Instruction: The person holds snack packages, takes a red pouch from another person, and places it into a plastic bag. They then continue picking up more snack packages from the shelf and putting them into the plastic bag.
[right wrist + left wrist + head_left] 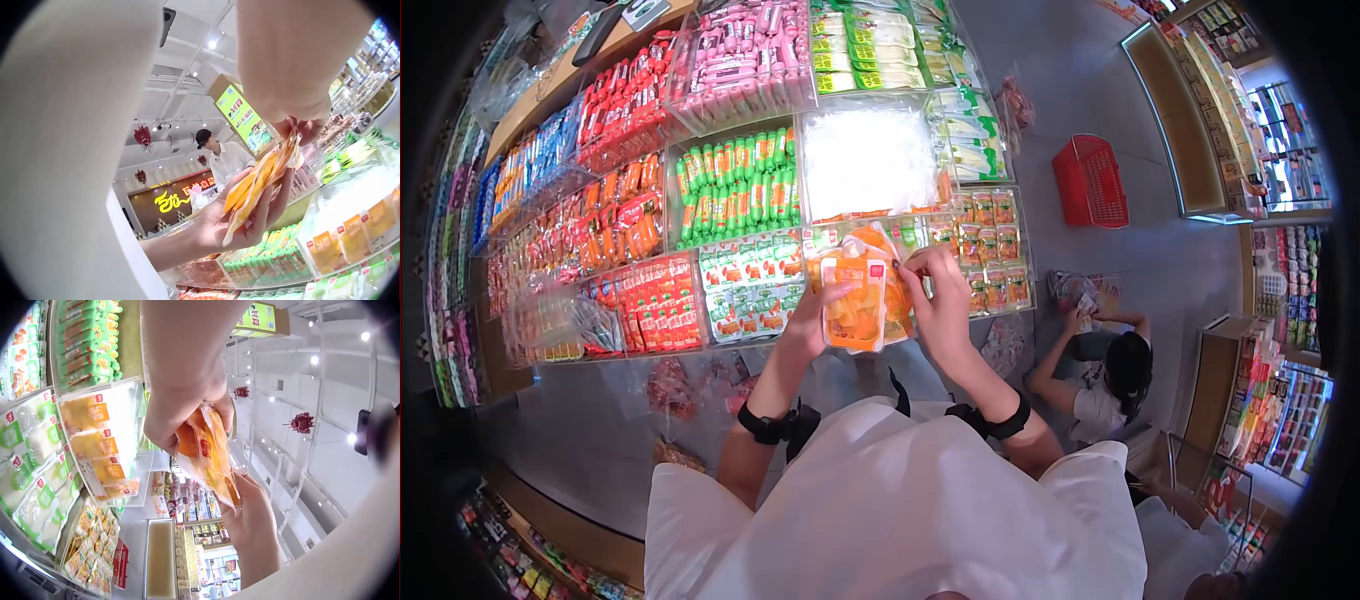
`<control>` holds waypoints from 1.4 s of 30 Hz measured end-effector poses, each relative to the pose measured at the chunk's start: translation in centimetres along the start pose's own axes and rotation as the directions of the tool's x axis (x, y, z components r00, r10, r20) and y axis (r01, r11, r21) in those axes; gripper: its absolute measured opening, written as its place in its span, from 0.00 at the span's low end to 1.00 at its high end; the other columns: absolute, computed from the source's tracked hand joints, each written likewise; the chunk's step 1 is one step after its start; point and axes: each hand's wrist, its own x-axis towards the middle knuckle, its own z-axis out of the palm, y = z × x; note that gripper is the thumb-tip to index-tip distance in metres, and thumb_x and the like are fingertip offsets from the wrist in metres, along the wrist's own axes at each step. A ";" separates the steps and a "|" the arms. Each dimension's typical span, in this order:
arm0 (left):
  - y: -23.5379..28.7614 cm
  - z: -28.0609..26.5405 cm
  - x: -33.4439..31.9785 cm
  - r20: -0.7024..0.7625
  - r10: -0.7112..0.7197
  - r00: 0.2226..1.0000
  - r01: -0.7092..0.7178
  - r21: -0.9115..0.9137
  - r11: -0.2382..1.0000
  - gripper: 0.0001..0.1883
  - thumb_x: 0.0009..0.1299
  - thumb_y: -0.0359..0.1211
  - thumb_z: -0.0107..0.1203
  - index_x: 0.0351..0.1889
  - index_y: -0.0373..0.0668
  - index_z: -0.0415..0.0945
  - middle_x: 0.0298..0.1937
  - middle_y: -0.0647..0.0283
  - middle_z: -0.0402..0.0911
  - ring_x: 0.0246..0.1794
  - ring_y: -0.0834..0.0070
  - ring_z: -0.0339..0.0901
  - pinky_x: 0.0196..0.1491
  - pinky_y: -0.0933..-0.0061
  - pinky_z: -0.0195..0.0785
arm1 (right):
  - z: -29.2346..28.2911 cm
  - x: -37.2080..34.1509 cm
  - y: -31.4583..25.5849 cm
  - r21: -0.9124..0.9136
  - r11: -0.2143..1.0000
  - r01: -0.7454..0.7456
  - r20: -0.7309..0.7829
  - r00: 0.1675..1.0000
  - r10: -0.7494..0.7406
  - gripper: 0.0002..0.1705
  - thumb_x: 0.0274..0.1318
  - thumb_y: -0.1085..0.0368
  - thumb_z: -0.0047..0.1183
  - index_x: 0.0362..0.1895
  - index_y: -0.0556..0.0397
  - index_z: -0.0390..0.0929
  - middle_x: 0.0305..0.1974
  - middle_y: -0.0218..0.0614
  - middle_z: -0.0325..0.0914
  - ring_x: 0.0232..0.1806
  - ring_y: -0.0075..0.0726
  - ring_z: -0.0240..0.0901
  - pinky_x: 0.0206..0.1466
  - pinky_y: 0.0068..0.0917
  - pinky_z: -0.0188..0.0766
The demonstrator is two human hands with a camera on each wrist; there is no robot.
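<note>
Several orange snack packets, with clear windows and red labels, are held up together in front of the display. My left hand grips them from the left side, thumb across the front and fingers behind, as the right wrist view also shows with the fanned packets. My right hand pinches the packets' upper right edge between thumb and fingertips. In the left wrist view, the packets stand between my left hand and my right hand. Similar orange packets line a clear bin close by.
Clear-walled bins hold green-wrapped snacks, red packets and pink-wrapped snacks. A glaring white bin lies just beyond my hands. On the floor to the right are a red basket and a crouching person.
</note>
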 end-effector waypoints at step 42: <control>-3.4 0.8 3.1 -0.083 -0.053 0.995 0.056 0.030 0.998 0.30 0.57 0.32 0.52 0.58 0.39 0.56 0.49 0.55 0.70 0.47 0.65 0.73 0.49 0.63 0.70 | -1.2 -0.3 6.1 0.465 0.243 -0.851 0.654 0.515 0.554 0.21 0.56 0.69 0.45 0.55 0.54 0.63 0.46 0.32 0.71 0.48 0.26 0.69 0.43 0.25 0.69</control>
